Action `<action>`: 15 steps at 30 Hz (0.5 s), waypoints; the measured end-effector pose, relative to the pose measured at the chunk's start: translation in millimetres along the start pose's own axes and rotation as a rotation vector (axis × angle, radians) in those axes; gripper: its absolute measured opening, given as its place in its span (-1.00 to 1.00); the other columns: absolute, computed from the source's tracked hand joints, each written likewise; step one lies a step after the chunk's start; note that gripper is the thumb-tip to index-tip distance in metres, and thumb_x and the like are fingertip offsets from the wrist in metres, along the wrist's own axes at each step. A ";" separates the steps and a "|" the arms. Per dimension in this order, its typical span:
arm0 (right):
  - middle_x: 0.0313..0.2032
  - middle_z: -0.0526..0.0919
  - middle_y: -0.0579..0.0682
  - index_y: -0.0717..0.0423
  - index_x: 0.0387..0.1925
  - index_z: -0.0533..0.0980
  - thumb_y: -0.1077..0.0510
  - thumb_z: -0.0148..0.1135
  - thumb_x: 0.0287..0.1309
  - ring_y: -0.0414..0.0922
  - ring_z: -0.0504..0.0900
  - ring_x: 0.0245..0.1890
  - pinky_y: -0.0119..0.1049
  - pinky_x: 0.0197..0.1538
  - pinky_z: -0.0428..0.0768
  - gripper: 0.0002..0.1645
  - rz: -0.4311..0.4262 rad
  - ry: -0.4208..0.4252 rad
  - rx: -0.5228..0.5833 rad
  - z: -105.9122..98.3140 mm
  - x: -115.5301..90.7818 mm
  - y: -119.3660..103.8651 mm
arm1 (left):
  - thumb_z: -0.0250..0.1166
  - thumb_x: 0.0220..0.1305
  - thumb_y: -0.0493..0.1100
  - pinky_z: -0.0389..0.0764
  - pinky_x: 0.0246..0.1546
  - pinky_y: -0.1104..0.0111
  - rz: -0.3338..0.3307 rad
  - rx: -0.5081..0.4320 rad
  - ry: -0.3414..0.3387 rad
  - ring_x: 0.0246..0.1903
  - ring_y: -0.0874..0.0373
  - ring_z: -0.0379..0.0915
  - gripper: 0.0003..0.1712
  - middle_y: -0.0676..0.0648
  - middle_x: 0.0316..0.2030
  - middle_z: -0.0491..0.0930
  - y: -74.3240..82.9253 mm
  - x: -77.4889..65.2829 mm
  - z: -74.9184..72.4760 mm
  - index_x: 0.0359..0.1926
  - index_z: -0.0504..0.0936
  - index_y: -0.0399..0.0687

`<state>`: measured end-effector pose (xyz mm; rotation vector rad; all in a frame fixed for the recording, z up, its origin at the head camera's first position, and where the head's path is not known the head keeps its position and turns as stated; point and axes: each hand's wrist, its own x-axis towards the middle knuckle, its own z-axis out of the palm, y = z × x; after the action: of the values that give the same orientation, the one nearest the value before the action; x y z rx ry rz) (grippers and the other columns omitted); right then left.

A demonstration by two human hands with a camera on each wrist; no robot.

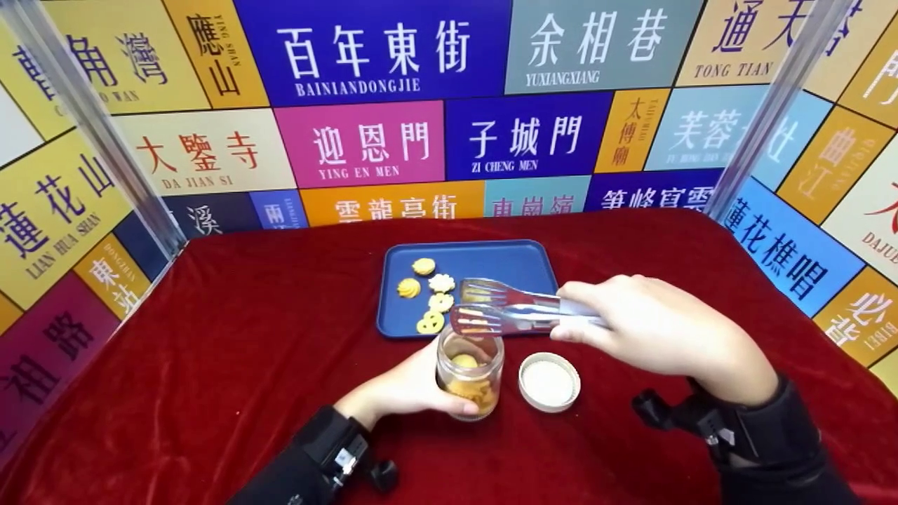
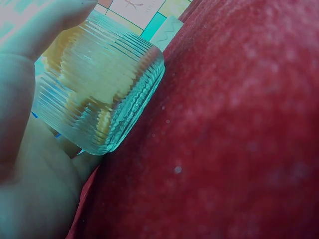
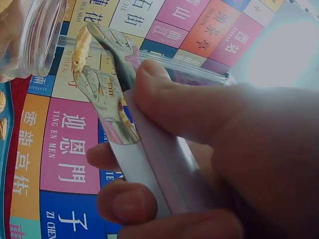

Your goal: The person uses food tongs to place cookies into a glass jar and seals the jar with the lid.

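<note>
My left hand [image 1: 400, 386] grips a ribbed glass jar [image 2: 94, 84], with several yellow cookies [image 1: 466, 389] inside. The jar's mouth is uncovered and faces up. In my right hand [image 1: 645, 322] is a pair of metal tongs [image 1: 519, 320], pinched by the handles. Their slotted ends hang right over the jar's rim, and the right wrist view shows a pale cookie [image 3: 81, 47] held edge-on between the tips. A round white lid [image 1: 549, 382] lies on the cloth to the right of the jar.
Behind the jar lies a blue tray [image 1: 498, 263] with several cookies [image 1: 430, 322] along its left half. Red velvet cloth [image 1: 245, 351] covers the table. A wall of coloured name panels [image 1: 372, 140] stands at the back, with clear posts at the corners.
</note>
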<state>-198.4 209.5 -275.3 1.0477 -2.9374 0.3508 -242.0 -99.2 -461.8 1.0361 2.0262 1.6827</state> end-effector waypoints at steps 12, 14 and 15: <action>-0.38 0.61 -0.33 -0.23 -0.09 0.59 -0.46 0.14 0.45 -0.27 0.51 -0.43 -0.25 -0.34 0.47 -0.53 0.031 -0.067 0.046 0.7 0.1 -1.7 | 0.69 0.07 -0.15 0.49 0.39 0.21 -0.028 0.005 0.004 0.24 0.08 0.57 0.02 0.00 0.21 0.62 1.2 -2.0 1.1 0.45 0.27 0.04; -0.38 0.61 -0.33 -0.22 -0.09 0.59 -0.47 0.13 0.45 -0.27 0.52 -0.42 -0.25 -0.34 0.47 -0.51 0.030 -0.065 0.044 1.0 0.4 -1.7 | 0.68 0.07 -0.15 0.49 0.40 0.21 -0.035 0.007 0.007 0.24 0.09 0.57 0.03 0.01 0.21 0.62 1.6 -2.5 1.4 0.45 0.26 0.05; -0.39 0.61 -0.32 -0.21 -0.10 0.59 -0.47 0.13 0.45 -0.27 0.52 -0.43 -0.25 -0.34 0.48 -0.52 0.029 -0.065 0.043 0.9 0.7 -1.8 | 0.68 0.07 -0.16 0.49 0.40 0.21 -0.036 0.005 0.006 0.24 0.08 0.57 0.02 0.01 0.21 0.62 1.6 -2.6 1.4 0.45 0.26 0.04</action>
<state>-197.8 207.6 -275.7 1.0425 -3.0184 0.3900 -238.7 -99.9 -461.2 0.9909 2.0422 1.6655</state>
